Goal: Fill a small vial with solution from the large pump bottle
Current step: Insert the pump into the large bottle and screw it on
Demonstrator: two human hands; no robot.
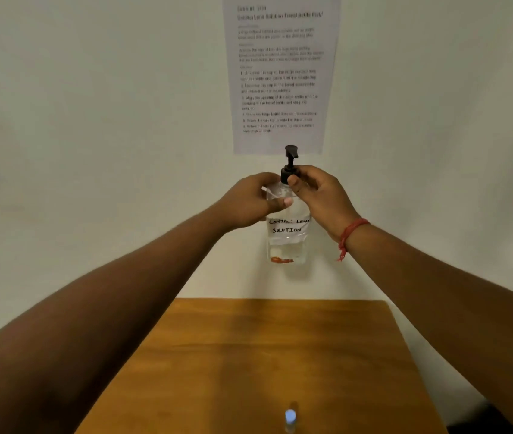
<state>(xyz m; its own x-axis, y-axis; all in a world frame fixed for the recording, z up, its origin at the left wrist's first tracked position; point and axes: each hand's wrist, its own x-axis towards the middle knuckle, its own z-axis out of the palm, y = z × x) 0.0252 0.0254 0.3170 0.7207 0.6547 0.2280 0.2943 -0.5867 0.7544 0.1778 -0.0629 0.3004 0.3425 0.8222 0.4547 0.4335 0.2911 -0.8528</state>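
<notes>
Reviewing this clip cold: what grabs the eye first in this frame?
The clear pump bottle labelled "contact lens solution", held up mid-frame against the wall: left hand around its shoulder, right hand pinching the black pump collar. Next, the printed sheet above, and the small vial on the wooden table at bottom centre.

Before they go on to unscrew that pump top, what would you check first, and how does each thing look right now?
1. Pump bottle held steady: ok, the left hand grips its shoulder, and it is lifted off the wooden table.
2. Right hand on the black pump collar: ok, fingers pinch it.
3. Bottle upright: ok.
4. Liquid inside: ok, a low level shows near the bottom.
5. Small vial in reach: ok, it stands at the table's near edge.
6. Vial open to receive: cannot tell, too blurred.
</notes>
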